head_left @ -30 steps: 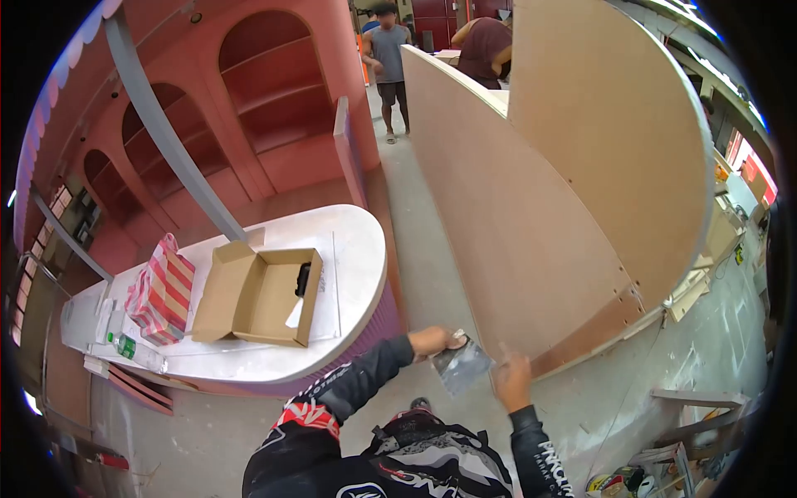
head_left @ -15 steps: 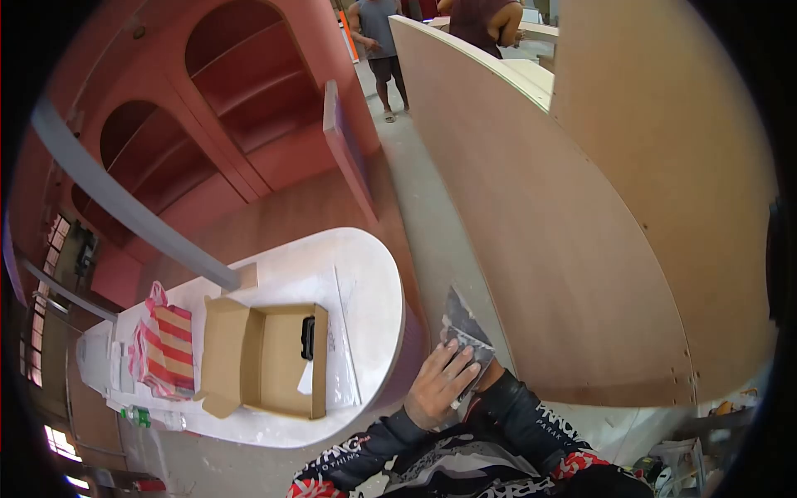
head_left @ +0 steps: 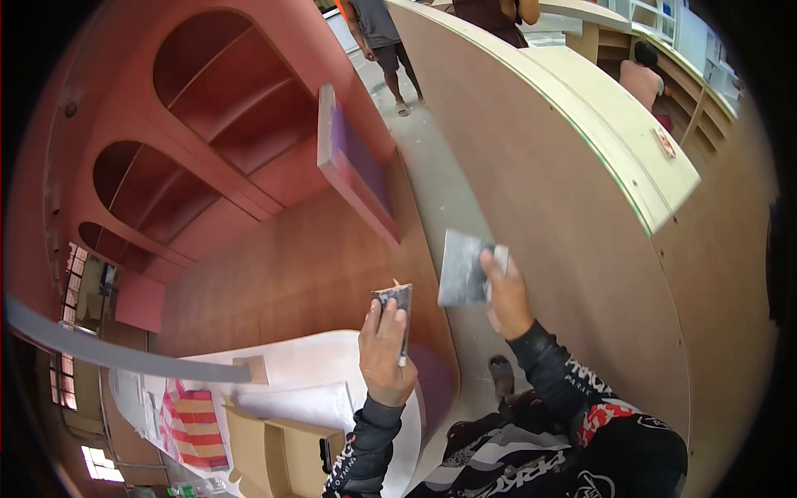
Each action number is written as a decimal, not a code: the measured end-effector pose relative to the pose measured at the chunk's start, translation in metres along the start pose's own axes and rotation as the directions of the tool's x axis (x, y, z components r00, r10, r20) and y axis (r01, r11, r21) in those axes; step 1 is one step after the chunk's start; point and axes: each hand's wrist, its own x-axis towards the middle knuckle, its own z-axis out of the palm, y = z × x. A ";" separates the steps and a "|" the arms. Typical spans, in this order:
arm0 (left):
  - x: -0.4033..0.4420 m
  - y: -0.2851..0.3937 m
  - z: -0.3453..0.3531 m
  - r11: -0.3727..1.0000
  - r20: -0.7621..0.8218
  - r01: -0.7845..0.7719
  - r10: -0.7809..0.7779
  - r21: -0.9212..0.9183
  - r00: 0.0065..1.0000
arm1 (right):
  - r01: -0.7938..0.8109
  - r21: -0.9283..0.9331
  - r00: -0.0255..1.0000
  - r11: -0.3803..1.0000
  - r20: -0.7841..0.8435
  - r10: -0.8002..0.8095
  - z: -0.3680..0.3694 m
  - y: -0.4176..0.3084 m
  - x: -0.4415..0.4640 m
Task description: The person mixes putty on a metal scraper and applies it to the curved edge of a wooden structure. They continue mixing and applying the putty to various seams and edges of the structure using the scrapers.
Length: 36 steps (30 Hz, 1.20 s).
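Note:
My left hand (head_left: 387, 353) is closed on a small dark-grey flat putty spreader (head_left: 396, 295), fingers pressed across its face. A tan bit sticks up at its top edge. In my right hand (head_left: 509, 295) is a wider grey putty spreader (head_left: 462, 270) with a pale strip along its gripped edge; whitish smears cover its blade. The two tools are apart, the right one over the floor gap and near a curved wooden panel (head_left: 548, 191). The left one is above the rounded end of a white-topped counter (head_left: 344, 344).
On the counter are an open cardboard box (head_left: 286, 465) and a red-striped bag (head_left: 195, 427). A grey bar (head_left: 124, 349) crosses above it. Pink arched shelving (head_left: 249, 166) and an upright pink-edged board (head_left: 357, 166) stand beyond. One person (head_left: 386, 50) stands in the aisle; others are further back.
My hands have separated from each other, each with a spreader. Both have moved up and forward, the left one leftward. The view has shifted, showing more of the panel's top ledge.

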 end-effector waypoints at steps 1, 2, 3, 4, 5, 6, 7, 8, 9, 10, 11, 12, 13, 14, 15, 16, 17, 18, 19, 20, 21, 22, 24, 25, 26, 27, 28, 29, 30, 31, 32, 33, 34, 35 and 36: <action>0.013 -0.003 0.010 0.997 0.064 -0.054 0.050 0.049 0.997 | -0.004 -0.006 1.000 1.000 0.002 0.004 0.010 -0.011 0.026; 0.024 -0.006 0.018 0.990 0.130 -0.103 0.090 0.098 0.987 | 0.107 0.041 0.994 0.993 -0.010 -0.106 0.025 -0.022 0.045; 0.032 -0.012 0.030 0.984 0.142 -0.118 0.099 0.135 0.985 | 0.215 0.088 0.977 0.973 -0.023 -0.213 0.038 -0.029 0.057; 0.042 -0.015 0.039 0.984 0.133 -0.107 0.088 0.144 0.987 | 0.206 0.085 0.978 0.975 -0.009 -0.206 0.051 -0.036 0.066; 0.053 -0.017 0.048 0.979 0.136 -0.121 0.099 0.162 0.986 | 0.223 0.117 0.975 0.968 -0.017 -0.223 0.063 -0.044 0.074; 0.060 -0.021 0.054 0.974 0.140 -0.137 0.113 0.179 0.984 | 0.242 0.150 0.970 0.959 -0.027 -0.241 0.073 -0.045 0.080; 0.071 -0.026 0.063 0.974 0.152 -0.122 0.094 0.192 0.984 | 0.235 0.150 0.972 0.960 -0.016 -0.235 0.080 -0.044 0.090; 0.082 -0.033 0.071 0.973 0.141 -0.114 0.087 0.199 0.986 | 0.285 -0.018 0.959 0.958 0.009 -0.284 0.085 -0.041 0.099; 0.095 -0.039 0.079 0.978 0.139 -0.080 0.054 0.191 0.989 | 0.336 -0.183 0.942 0.924 0.046 -0.334 0.090 -0.039 0.110; 0.109 -0.048 0.088 0.982 0.137 -0.046 0.021 0.182 0.990 | 0.341 -0.184 0.940 0.922 0.064 -0.335 0.094 -0.038 0.126; 0.119 -0.059 0.098 0.989 0.126 -0.018 0.000 0.145 0.992 | 0.321 -0.191 0.943 0.928 0.158 -0.293 0.094 -0.037 0.143; 0.128 -0.071 0.108 0.989 0.116 -0.016 -0.002 0.146 0.993 | 0.299 -0.201 0.937 0.933 0.245 -0.247 0.094 -0.035 0.161; 0.131 -0.079 0.113 0.992 0.121 -0.006 -0.009 0.127 0.993 | 0.310 -0.202 0.933 0.929 0.250 -0.257 0.093 -0.032 0.171; 0.146 -0.093 0.126 0.994 0.129 0.005 -0.020 0.112 0.991 | 0.298 -0.258 0.930 0.919 0.298 -0.218 0.092 -0.030 0.196; 0.158 -0.107 0.138 0.994 0.129 -0.002 -0.012 0.108 0.992 | 0.287 -0.312 0.925 0.905 0.334 -0.179 0.092 -0.025 0.216; 0.171 -0.122 0.152 0.997 0.104 0.018 -0.026 0.074 0.994 | 0.297 -0.315 0.925 0.902 0.330 -0.189 0.092 -0.020 0.236; 0.185 -0.137 0.167 0.999 0.075 0.040 -0.042 0.034 0.996 | 0.300 -0.381 0.914 0.875 0.377 -0.150 0.092 -0.017 0.256; 0.203 -0.153 0.180 0.999 0.066 0.031 -0.032 0.019 0.997 | 0.308 -0.445 0.901 0.841 0.419 -0.109 0.093 -0.013 0.277; 0.225 -0.173 0.190 0.997 0.005 0.072 -0.072 -0.021 0.997 | 0.321 -0.447 0.902 0.835 0.414 -0.125 0.097 -0.005 0.296; 0.253 -0.192 0.199 0.992 -0.056 0.106 -0.110 -0.068 0.992 | 0.326 -0.479 0.905 0.815 0.407 -0.124 0.103 0.001 0.316; 0.278 -0.209 0.209 0.987 -0.103 0.104 -0.116 -0.123 0.988 | 0.317 -0.521 0.912 0.792 0.396 -0.105 0.108 0.003 0.337; 0.297 -0.216 0.214 0.982 -0.101 0.121 -0.136 -0.147 0.985 | 0.309 -0.547 0.918 0.778 0.387 -0.092 0.114 -0.002 0.363; 0.330 -0.226 0.225 1.000 0.007 -0.018 0.018 0.024 1.000 | 0.414 -0.453 0.903 0.790 0.096 -0.418 0.133 -0.017 0.430; 0.338 -0.233 0.240 0.996 0.027 -0.080 0.080 0.035 0.996 | 0.396 -0.464 0.910 0.792 0.080 -0.408 0.142 -0.025 0.446; 0.348 -0.240 0.253 0.996 0.056 -0.080 0.079 0.028 0.995 | 0.412 -0.414 0.909 0.812 0.126 -0.397 0.154 -0.037 0.456; 0.356 -0.243 0.263 0.998 0.073 -0.041 0.045 -0.055 0.996 | 0.421 -0.358 0.907 0.833 0.162 -0.389 0.159 -0.041 0.462; 0.365 -0.252 0.273 0.991 0.100 0.002 0.012 -0.136 0.995 | 0.397 -0.356 0.917 0.846 0.118 -0.381 0.154 -0.035 0.476; 0.372 -0.267 0.283 0.994 0.128 -0.003 0.017 -0.108 0.992 | 0.390 -0.397 0.920 0.831 0.207 -0.333 0.146 -0.028 0.490; 0.384 -0.280 0.292 0.993 0.162 -0.006 0.025 -0.117 0.987 | 0.391 -0.436 0.912 0.811 0.300 -0.279 0.140 -0.021 0.506; 0.396 -0.294 0.301 0.994 0.144 0.026 -0.011 -0.104 0.990 | 0.285 -0.459 0.938 0.841 0.313 -0.147 0.137 -0.013 0.518; 0.410 -0.310 0.310 0.994 0.120 0.059 -0.048 -0.087 0.992 | 0.268 -0.455 0.945 0.849 0.293 -0.141 0.134 0.000 0.533; 0.425 -0.332 0.324 0.989 0.068 0.090 -0.082 -0.116 0.994 | 0.207 -0.472 0.964 0.857 0.249 -0.096 0.132 0.018 0.550; 0.431 -0.343 0.329 0.990 0.081 0.089 -0.080 -0.108 0.993 | 0.152 -0.485 0.976 0.861 0.213 -0.052 0.129 0.032 0.565; 0.444 -0.359 0.337 0.992 0.071 0.100 -0.095 -0.074 0.993 | 0.225 -0.524 0.974 0.821 0.144 -0.175 0.133 0.036 0.593; 0.454 -0.370 0.344 0.993 0.058 0.114 -0.112 -0.038 0.992 | 0.224 -0.519 0.974 0.825 0.148 -0.171 0.134 0.036 0.620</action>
